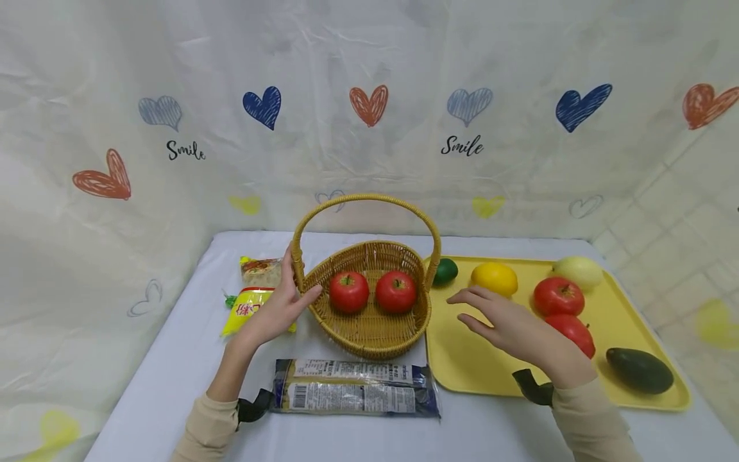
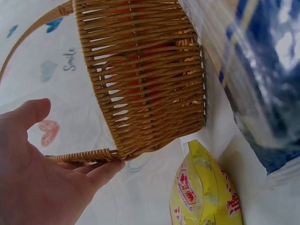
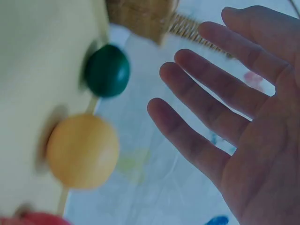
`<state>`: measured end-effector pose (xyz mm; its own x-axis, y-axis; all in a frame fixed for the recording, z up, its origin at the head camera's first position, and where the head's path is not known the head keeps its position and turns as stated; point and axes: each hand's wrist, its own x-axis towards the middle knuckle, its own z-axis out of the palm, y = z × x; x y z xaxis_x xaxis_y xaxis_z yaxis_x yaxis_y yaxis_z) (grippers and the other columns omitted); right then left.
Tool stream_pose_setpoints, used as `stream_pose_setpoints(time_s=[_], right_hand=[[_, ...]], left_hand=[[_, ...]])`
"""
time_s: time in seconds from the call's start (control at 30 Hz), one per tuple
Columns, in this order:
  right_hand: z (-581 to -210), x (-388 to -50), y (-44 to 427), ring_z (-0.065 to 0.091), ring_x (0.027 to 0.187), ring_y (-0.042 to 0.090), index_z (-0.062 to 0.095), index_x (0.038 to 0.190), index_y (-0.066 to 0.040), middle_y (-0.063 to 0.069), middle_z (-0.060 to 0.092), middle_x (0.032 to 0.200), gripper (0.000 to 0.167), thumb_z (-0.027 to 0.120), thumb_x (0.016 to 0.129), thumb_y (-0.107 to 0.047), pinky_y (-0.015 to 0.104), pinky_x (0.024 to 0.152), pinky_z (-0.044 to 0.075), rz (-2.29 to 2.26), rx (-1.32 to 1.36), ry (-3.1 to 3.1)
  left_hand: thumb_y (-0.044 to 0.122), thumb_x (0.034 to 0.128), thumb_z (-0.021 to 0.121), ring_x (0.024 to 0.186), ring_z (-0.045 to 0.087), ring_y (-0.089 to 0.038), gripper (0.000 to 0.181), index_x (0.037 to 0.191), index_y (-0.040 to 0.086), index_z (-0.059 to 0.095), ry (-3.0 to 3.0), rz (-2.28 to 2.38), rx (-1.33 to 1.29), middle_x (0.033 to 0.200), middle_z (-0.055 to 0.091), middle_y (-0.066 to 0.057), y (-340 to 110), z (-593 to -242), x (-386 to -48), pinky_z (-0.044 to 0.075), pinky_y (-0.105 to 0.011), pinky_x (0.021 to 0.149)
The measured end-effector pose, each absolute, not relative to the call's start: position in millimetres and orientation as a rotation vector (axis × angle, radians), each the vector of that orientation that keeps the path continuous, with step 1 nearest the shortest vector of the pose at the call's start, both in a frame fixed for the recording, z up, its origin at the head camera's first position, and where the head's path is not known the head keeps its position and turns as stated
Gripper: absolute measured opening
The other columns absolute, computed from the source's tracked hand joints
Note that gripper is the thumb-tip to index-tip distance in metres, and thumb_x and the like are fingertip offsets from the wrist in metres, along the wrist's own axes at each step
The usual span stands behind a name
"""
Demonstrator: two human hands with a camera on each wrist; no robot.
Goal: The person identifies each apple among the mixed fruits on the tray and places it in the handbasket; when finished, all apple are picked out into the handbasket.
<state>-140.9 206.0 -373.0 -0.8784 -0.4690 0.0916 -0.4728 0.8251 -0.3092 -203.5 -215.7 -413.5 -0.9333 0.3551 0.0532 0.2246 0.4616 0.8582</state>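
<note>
A wicker basket (image 1: 369, 333) with a tall arched handle (image 1: 369, 197) stands mid-table. Two red apples (image 1: 349, 292) lie side by side inside it. My left hand (image 1: 280, 309) holds the basket at the left foot of its handle, fingers behind the handle and thumb spread towards the inside; the left wrist view shows the fingertips against the rim. Over the yellow tray (image 1: 462, 372), my right hand (image 1: 510, 327) hovers with spread, loosely bent fingers and nothing in it. Nearest to it are a yellow lemon (image 1: 494, 278) and a dark green fruit (image 1: 444, 272).
Two red fruits (image 1: 559, 296), a pale round one (image 1: 577, 273) and an avocado (image 1: 639, 370) lie on the tray's right side. A long clear-and-blue packet (image 1: 355, 388) lies before the basket. Left of it are a yellow packet (image 2: 206, 192) and a noodle-like packet (image 1: 260, 272).
</note>
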Motion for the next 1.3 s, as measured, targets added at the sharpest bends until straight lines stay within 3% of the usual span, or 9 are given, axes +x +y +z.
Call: stream_pose_setpoints(time_s=[0.07,0.3,0.5,0.63,0.9,1.13,1.3], right_hand=[[-373,-142,220,0.068,0.109,0.027,0.065,0.130,-0.016,0.008,0.065,0.130,0.030,0.065,0.101,-0.024,0.050,0.094,0.058,0.493,0.703,-3.005],[-376,-153,280,0.060,0.114,0.045,0.063,0.129,-0.001,0.027,0.060,0.129,0.037,0.070,0.097,-0.017,0.063,0.096,0.050,0.396,0.513,-2.955],[-381,-150,323,0.044,0.114,0.063,0.050,0.138,0.006,0.045,0.042,0.137,0.064,0.070,0.096,-0.038,0.075,0.089,0.046,0.421,0.240,-3.188],[-380,-146,340,0.039,0.110,0.069,0.045,0.140,0.010,0.052,0.033,0.137,0.074,0.065,0.098,-0.047,0.076,0.089,0.043,0.428,0.129,-3.309],[-380,-145,346,0.055,0.094,0.050,0.049,0.134,0.010,0.044,0.049,0.112,0.072,0.068,0.096,-0.048,0.063,0.083,0.051,0.414,0.132,-3.361],[-381,-147,349,0.058,0.090,0.043,0.047,0.134,0.012,0.040,0.057,0.105,0.074,0.056,0.101,-0.054,0.058,0.084,0.052,0.450,0.119,-3.432],[-383,-146,346,0.059,0.087,0.035,0.047,0.135,0.007,0.028,0.064,0.101,0.070,0.054,0.102,-0.055,0.046,0.077,0.053,0.514,0.119,-3.499]], left_hand=[[0.053,0.1037,0.053,0.156,0.018,-0.047,0.102,0.154,0.042,-0.034,2.571,1.480,0.502,0.172,-0.018,-0.016,-217,-412,-202,0.034,-0.065,0.118],[0.048,0.1047,0.054,0.160,0.005,-0.040,0.101,0.153,0.044,-0.034,2.539,1.511,0.495,0.171,-0.021,-0.012,-220,-411,-200,0.030,-0.064,0.121],[0.049,0.1044,0.054,0.161,0.002,-0.038,0.100,0.152,0.046,-0.034,2.539,1.528,0.510,0.172,-0.020,-0.012,-222,-412,-200,0.027,-0.064,0.122],[0.049,0.1048,0.054,0.161,0.000,-0.038,0.099,0.152,0.047,-0.033,2.519,1.543,0.525,0.171,-0.022,-0.011,-220,-412,-202,0.027,-0.065,0.122],[0.044,0.1061,0.053,0.160,0.003,-0.041,0.099,0.154,0.042,-0.033,2.522,1.540,0.523,0.172,-0.018,-0.015,-219,-415,-201,0.031,-0.066,0.119],[0.044,0.1059,0.053,0.159,0.006,-0.043,0.099,0.154,0.043,-0.033,2.537,1.521,0.530,0.171,-0.020,-0.015,-217,-412,-204,0.032,-0.066,0.118],[0.044,0.1053,0.055,0.160,0.005,-0.040,0.100,0.154,0.044,-0.033,2.524,1.523,0.503,0.172,-0.019,-0.013,-216,-411,-201,0.031,-0.065,0.120]])
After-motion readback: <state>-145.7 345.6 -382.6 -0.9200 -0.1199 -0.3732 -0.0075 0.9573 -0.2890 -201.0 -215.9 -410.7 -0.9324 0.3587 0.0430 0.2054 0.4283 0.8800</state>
